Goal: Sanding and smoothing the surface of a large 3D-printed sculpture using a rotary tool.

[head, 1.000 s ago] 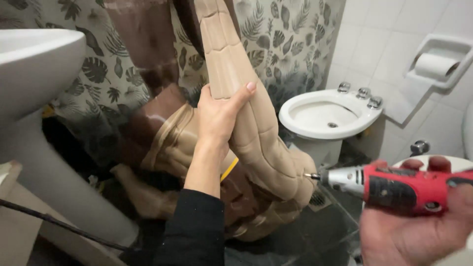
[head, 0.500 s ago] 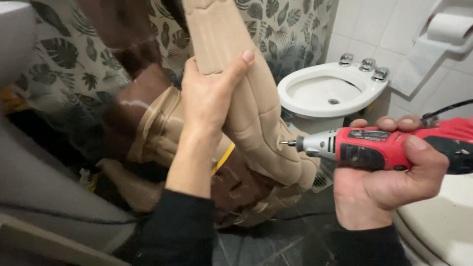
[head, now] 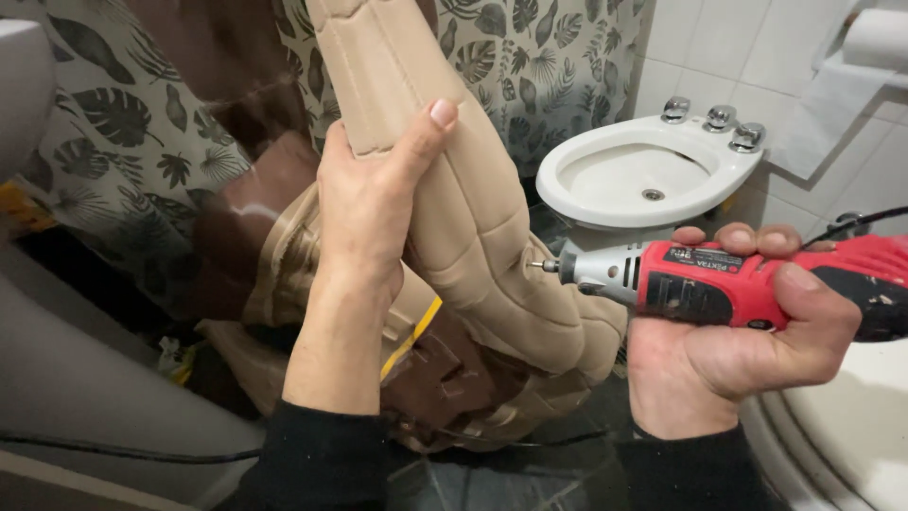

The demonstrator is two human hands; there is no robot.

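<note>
My left hand [head: 371,203] grips a tall tan segmented sculpted piece [head: 473,218], thumb up along its left edge. The piece stands on a brown and tan base [head: 445,378] on the dark floor. In my right hand [head: 728,350] is a red and grey rotary tool [head: 719,284], held level, its small bit [head: 544,267] touching or nearly touching the right side of the tan piece. A black cord runs off the tool to the right.
A white bidet [head: 648,180] with chrome taps stands behind the tool. A leaf-print shower curtain [head: 558,66] hangs at the back. A white toilet rim [head: 851,426] is at lower right, a sink pedestal [head: 85,378] at left, a paper roll [head: 875,38] top right.
My right hand has brought the rotary tool up and leftward from the lower right, so its bit now meets the tan piece. My left hand keeps the same grip.
</note>
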